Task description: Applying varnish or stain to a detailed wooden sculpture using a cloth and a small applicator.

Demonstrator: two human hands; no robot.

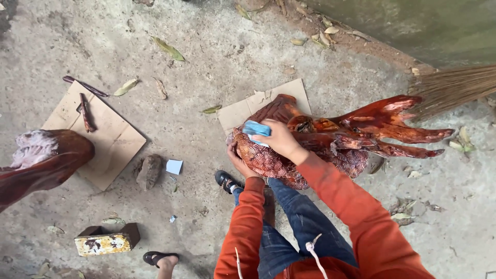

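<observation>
R hand [281, 140] pressing small blue cloth [257, 128] onto glossy red-brown carved wooden root sculpture [361, 132], on cardboard sheet [245, 109]. L hand [238, 161] cupping patterned near end from below. Long axis running right, twd straw broom [454, 85].

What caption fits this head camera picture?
Right hand presses a blue pad on a red carved wood sculpture; left hand steadies it.

Person in an orange hooded top and blue jeans, seen from above

Long orange sleeves run down to both wrists, leaving the left hand [238, 161] and right hand [281, 140] bare. Two white drawstrings with knotted ends hang from the top. The blue denim jeans are faded, and a black strapped sandal [227, 181] is on one foot.
</observation>
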